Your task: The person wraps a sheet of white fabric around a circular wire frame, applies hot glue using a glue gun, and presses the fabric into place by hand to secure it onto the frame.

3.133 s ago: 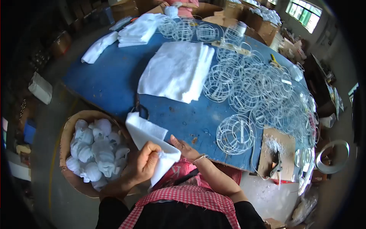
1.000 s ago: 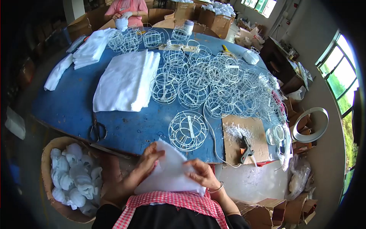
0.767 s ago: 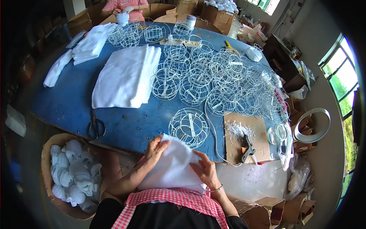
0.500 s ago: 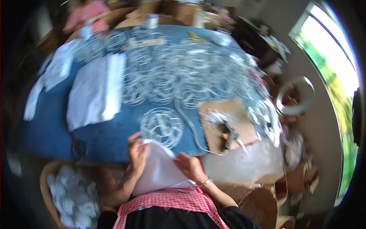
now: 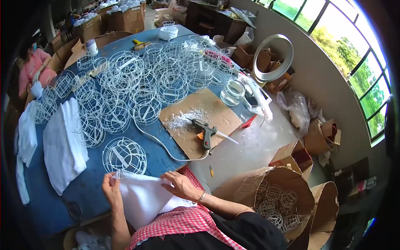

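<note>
A sheet of soft white fabric [image 5: 139, 198] hangs between my two hands, over the lap of a red-checked apron [image 5: 177, 223]. My left hand [image 5: 111, 188] is closed with the fabric's upper left corner pinched between thumb and fingertips. At the fabric's upper right edge, my right hand [image 5: 180, 186] is bent over the cloth and grips it. Just beyond the fabric, one round white wire frame [image 5: 124, 156] lies on the blue table [image 5: 37, 216], close to my left fingertips. A glue gun [image 5: 206, 135] rests on a cardboard sheet [image 5: 223, 114] to the right.
Many wire frames [image 5: 146, 104] crowd the table's middle. Folded white cloth [image 5: 62, 146] lies at left, scissors [image 5: 74, 210] at the near edge. A glass jar [image 5: 232, 92] stands by the cardboard. A box [image 5: 243, 185] of frames is at right; a person [image 5: 35, 68] sits far left.
The camera view has swung to the right and steadied, bringing the box of frames into sight. Both hands still hold the white fabric, and its top edge is stretched out more between them.
</note>
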Demonstrator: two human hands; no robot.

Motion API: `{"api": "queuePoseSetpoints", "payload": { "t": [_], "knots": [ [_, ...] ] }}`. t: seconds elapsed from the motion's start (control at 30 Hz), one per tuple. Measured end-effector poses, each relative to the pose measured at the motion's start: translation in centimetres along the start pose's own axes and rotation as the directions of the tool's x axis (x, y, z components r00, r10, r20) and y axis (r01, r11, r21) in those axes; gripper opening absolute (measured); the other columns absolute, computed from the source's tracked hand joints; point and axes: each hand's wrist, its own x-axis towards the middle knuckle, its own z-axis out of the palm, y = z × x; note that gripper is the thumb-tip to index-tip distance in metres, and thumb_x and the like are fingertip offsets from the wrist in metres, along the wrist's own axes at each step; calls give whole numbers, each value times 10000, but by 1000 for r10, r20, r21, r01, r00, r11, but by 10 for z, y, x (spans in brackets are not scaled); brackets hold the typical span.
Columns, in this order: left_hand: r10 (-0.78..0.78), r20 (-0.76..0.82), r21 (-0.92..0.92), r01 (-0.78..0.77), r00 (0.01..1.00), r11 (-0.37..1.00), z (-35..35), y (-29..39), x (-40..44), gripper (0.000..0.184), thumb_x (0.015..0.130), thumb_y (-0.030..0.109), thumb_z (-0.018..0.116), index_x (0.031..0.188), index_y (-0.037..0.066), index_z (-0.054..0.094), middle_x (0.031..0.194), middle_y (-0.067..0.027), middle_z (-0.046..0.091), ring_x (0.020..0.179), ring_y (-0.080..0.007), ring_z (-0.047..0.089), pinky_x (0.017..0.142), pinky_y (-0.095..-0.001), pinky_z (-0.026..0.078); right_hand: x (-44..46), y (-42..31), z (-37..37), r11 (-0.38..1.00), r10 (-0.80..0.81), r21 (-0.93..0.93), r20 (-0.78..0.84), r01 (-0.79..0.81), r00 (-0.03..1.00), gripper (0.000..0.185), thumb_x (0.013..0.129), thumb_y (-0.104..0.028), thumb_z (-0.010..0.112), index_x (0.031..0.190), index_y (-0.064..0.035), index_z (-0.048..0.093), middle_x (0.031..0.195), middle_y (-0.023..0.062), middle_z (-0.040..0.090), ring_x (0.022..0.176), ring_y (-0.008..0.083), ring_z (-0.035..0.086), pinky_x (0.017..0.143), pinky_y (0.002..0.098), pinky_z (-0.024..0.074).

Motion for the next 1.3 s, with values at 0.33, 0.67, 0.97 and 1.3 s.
{"api": "queuePoseSetpoints", "payload": {
  "t": [0.33,0.67,0.97,1.3],
  "knots": [
    [84,-89,-96,-92,992,991,-5,-13,39,209,836,203,635,768,57,501,702,64,415,644,-34,329,590,-185,302,-13,5,-7,997,-51,-64,-93,45,994,306,776,-110,611,1067,-65,526,1123,121,524,987,302,526,823,370,462],
    [2,47,-63,1,999,998,18,36,0,180,797,115,651,722,42,504,657,41,438,611,-40,367,554,-197,315,6,-16,-15,981,-184,30,-194,194,963,267,801,-119,610,1044,-38,538,1069,115,545,956,294,536,809,369,453],
    [-11,158,119,-8,987,993,27,79,-29,130,753,43,674,753,-10,556,661,-39,559,617,-73,497,537,-234,402,15,-33,-5,991,-111,40,-266,126,958,409,666,-97,743,1023,-21,558,930,147,568,810,277,588,676,336,481],
    [-16,143,-15,19,990,1000,28,80,-38,160,777,80,685,792,0,547,709,-50,578,655,-85,534,577,-231,441,5,-23,3,986,-142,54,-217,157,966,238,734,-20,640,959,-30,562,763,93,571,672,244,571,605,336,439]
  ]
}}
